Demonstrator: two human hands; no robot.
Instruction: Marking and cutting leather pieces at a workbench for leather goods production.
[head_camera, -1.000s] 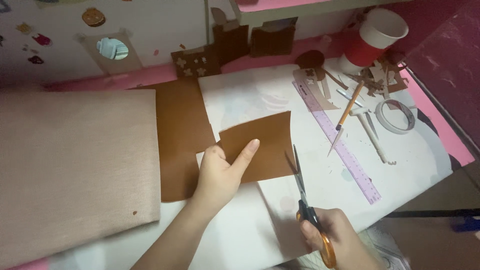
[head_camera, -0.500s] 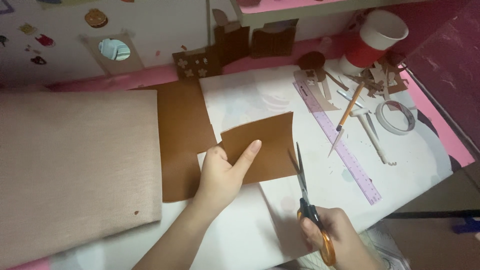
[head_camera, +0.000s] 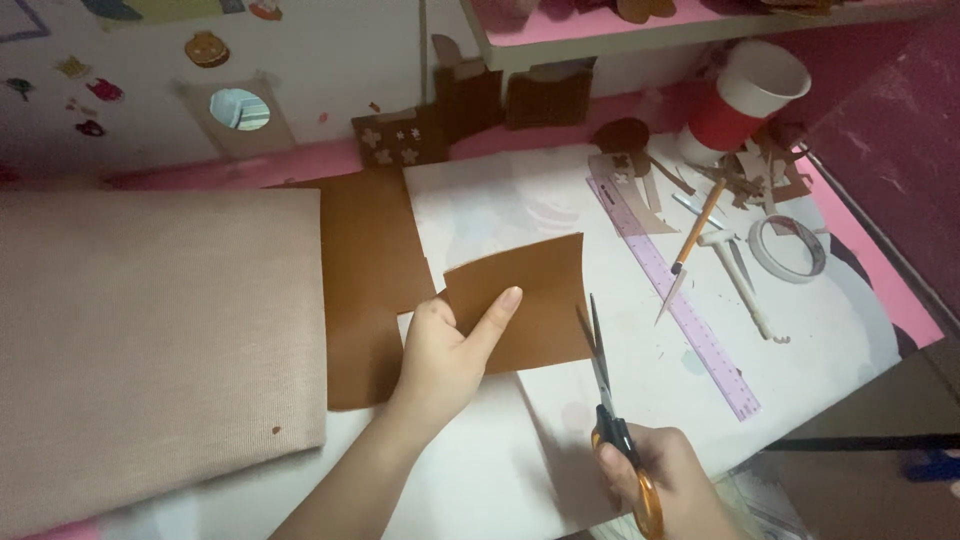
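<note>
Holding brown paper (head_camera: 535, 290) beside scissors (head_camera: 606, 390).

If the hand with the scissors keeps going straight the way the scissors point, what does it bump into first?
Probably the brown paper square. The right hand aims the scissors up the table, with the tips already at that paper's right edge, which the left hand holds.

Dim, warm indoor light, soft shadows beneath both forearms, slight blur and grain toward the frame's edges

Matt brown paper square (head_camera: 530, 300); dull metal blades and glossy orange plastic handles on scissors (head_camera: 612, 420); soft woven beige cloth (head_camera: 150, 340); translucent purple plastic ruler (head_camera: 680, 310).
</note>
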